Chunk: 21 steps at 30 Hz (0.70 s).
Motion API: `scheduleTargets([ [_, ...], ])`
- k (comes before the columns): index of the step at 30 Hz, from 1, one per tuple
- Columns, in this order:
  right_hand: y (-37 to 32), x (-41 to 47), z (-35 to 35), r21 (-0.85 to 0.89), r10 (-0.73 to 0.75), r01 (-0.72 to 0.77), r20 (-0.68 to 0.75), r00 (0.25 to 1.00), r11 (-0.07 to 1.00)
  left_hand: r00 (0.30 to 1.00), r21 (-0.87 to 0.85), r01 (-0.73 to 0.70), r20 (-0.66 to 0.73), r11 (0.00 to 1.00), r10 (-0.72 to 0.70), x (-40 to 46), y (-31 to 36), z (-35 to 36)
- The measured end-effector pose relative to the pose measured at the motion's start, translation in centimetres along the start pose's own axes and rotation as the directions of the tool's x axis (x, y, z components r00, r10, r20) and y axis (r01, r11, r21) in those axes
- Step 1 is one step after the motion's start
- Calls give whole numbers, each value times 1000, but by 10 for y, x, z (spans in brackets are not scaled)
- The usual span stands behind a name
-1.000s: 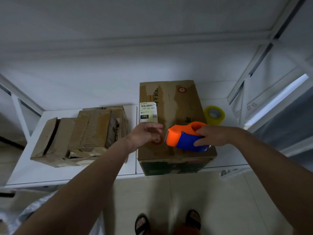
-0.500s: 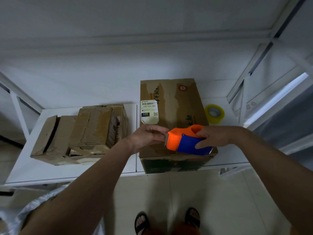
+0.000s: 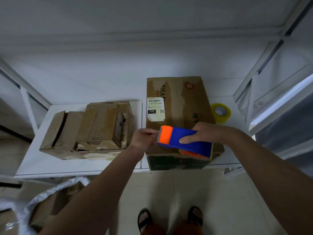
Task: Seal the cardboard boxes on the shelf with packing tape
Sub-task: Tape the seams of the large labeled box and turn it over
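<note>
My right hand [image 3: 205, 134] gripped the blue-and-orange plastic tape dispenser [image 3: 183, 141]; my left hand [image 3: 144, 139] pinched its flimsy, sticky tape end at the serrated edge.

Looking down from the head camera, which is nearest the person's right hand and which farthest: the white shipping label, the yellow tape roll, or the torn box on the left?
From the right hand:
1. Yellow tape roll, on the shelf behind it to the right.
2. White shipping label, on the box top to the left.
3. Torn box, far left on the shelf.
</note>
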State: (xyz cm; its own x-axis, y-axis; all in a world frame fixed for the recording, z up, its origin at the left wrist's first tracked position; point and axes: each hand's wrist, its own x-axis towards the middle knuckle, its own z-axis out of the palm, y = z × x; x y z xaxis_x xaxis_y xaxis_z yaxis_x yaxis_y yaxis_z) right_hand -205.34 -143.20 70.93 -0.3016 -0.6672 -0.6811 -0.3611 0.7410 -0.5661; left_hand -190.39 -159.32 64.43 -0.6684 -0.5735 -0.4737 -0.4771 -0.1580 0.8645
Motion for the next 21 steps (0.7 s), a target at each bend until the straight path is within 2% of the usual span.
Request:
scheduleTargets([
  [4,-11,-2,-3,-27,-3,4,42,999,1000,992,-84,31,-122,996,-41,-9,-12,-3],
  [9,-20,1,1,-83,-5,14,105,994,996,973,-201,60,-207,978,-102,-19,-28,-4],
  [17,-20,8,8,-151,-13,38,159,987,988,926,-295,106,-319,950,-202,-29,-46,-15],
  [21,-18,9,4,-206,21,15,171,985,978,926,-318,134,-298,939,-233,-30,-53,-21],
])
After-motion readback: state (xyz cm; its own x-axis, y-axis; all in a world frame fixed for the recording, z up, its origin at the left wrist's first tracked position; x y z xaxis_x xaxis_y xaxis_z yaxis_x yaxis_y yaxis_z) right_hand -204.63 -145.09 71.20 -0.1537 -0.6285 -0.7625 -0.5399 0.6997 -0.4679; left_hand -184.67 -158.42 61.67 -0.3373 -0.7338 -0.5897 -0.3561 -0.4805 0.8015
